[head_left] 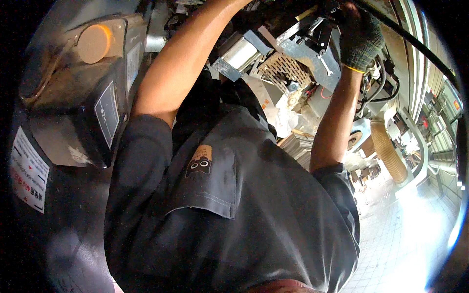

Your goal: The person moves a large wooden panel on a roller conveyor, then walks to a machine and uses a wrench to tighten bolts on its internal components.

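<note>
My right hand (361,43), in a dark knitted glove with a yellow cuff edge, reaches up among machine parts at the upper right. Its fingers run into shadow near the top edge, so what they touch is hidden. Right beside the glove stands a grey metal bracket (312,61) with small fittings on it. A black cable (405,34) passes close by on the other side. My left forearm (188,58) is bare and stretches up past the top edge, leaving the left hand outside the picture.
A silver cylinder (240,52) and a perforated tan plate (285,71) sit between my arms. On the left is a dark machine housing (68,112) with an orange-rimmed round cap (94,44). A ribbed tan hose (388,149) hangs at the right, near a tiled floor (386,234).
</note>
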Demonstrator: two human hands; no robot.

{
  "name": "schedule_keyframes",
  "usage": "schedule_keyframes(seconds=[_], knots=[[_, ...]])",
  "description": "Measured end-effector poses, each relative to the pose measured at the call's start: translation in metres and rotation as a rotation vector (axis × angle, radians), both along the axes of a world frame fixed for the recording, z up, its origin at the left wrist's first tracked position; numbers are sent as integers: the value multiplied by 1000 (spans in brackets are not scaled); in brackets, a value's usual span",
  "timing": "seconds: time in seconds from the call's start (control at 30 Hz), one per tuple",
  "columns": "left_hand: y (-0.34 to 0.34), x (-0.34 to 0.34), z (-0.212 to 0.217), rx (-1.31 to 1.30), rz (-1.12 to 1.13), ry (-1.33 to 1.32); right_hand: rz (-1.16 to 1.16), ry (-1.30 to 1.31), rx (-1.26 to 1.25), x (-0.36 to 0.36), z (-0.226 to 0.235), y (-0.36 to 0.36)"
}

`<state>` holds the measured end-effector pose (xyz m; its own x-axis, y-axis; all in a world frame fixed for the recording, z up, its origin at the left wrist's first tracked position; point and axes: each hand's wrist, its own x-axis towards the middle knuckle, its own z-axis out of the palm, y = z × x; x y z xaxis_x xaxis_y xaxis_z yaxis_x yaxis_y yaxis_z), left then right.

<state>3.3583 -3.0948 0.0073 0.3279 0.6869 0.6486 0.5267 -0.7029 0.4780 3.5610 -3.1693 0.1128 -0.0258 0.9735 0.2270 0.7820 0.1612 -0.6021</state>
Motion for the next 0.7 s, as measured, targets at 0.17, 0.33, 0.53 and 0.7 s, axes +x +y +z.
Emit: schedule_keyframes(seconds=[0.17, 0.33, 0.53, 0.7], knots=[[-6, 0, 4, -10, 21, 5, -110, 534, 56, -7, -28, -1], [-9, 0, 5, -22, 34, 8, -142, 601, 144, -7, -40, -1], [-12, 0, 6, -40, 56, 18, -183, 455, 194, -22, -35, -2], [-17, 0, 8, -55, 70, 17, -185, 206, 236, -25, -31, -3]])
